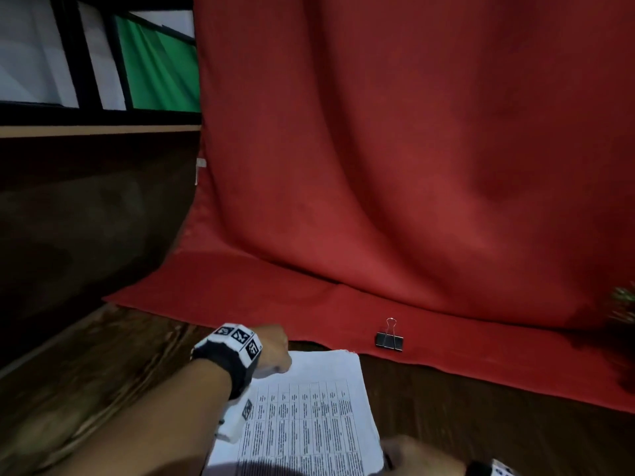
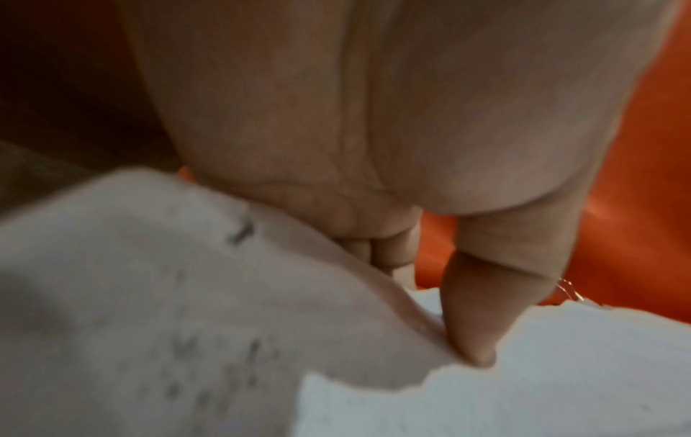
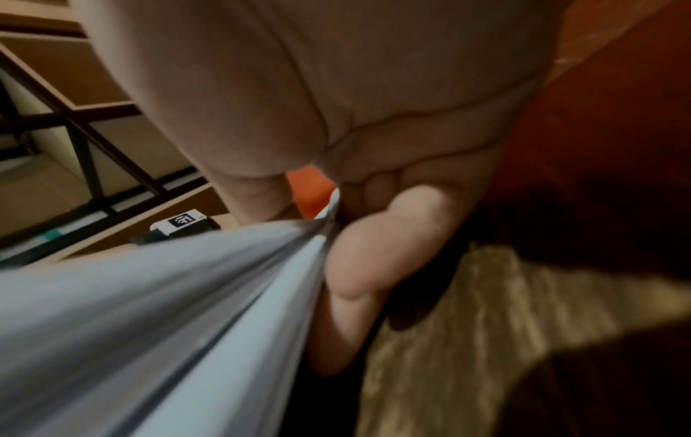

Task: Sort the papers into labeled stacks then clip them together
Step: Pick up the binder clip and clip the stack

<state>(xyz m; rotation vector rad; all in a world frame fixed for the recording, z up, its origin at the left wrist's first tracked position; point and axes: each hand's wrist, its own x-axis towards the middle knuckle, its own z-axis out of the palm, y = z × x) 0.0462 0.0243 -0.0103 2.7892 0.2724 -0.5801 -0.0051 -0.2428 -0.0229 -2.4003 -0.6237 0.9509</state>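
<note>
Both hands grip printed paper stack [image 1: 302,420], fingers [image 3: 359,266] clamped on edges, probably squaring it; binder clip [image 1: 389,339] unused.

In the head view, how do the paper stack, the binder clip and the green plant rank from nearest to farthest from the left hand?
1. Paper stack: the left hand pinches its far left corner.
2. Binder clip: on the red cloth, to the right of the hand, just beyond the stack.
3. Green plant: at the far right edge of the view.
</note>
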